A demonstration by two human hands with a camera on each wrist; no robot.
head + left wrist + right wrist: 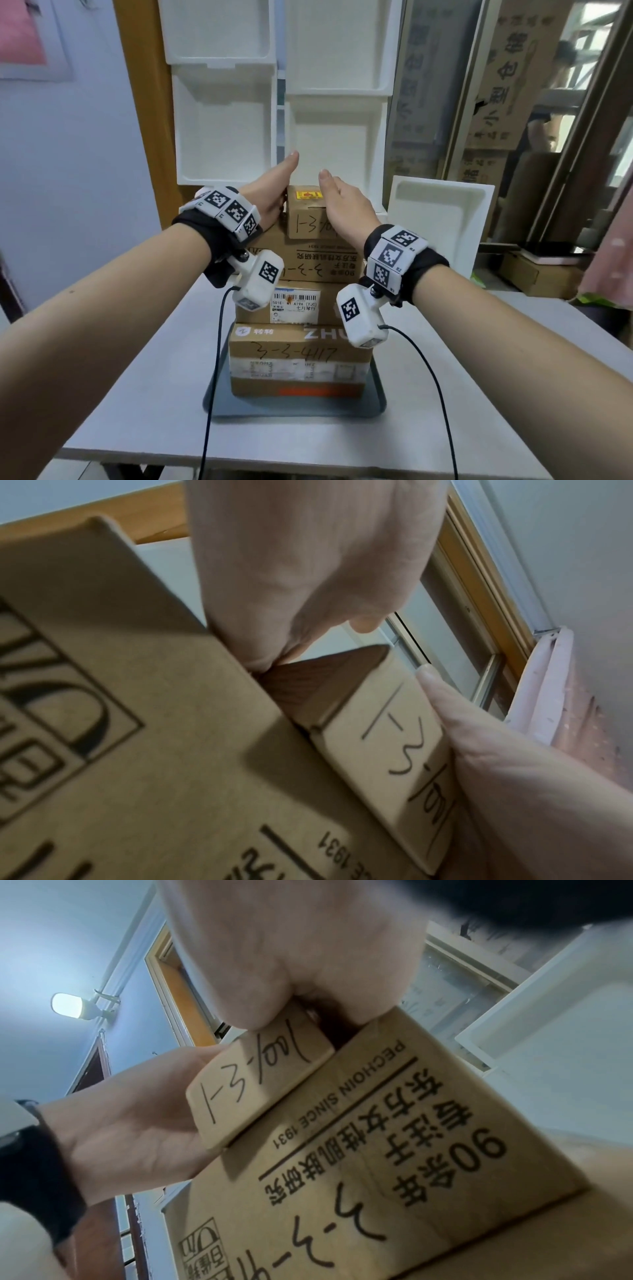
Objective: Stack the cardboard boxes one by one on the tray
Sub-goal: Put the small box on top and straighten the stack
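Note:
Several cardboard boxes stand stacked on a dark tray (376,406). The bottom box (298,356) is marked 3-3-417, above it a box with a shipping label (329,305), then a printed PECHOIN box (308,260) (377,1150). A small box (308,219) (394,737) (246,1091) with handwriting and a yellow sticker sits on top. My left hand (270,192) (137,1129) lies flat against its left side, thumb up. My right hand (342,205) (496,750) presses its right side with straight fingers.
The tray rests on a pale grey table (137,394). White foam boxes (222,137) are stacked close behind the pile. A foam lid (442,219) leans at the right, with a low cardboard box (537,274) beyond it. Camera cables hang from both wrists.

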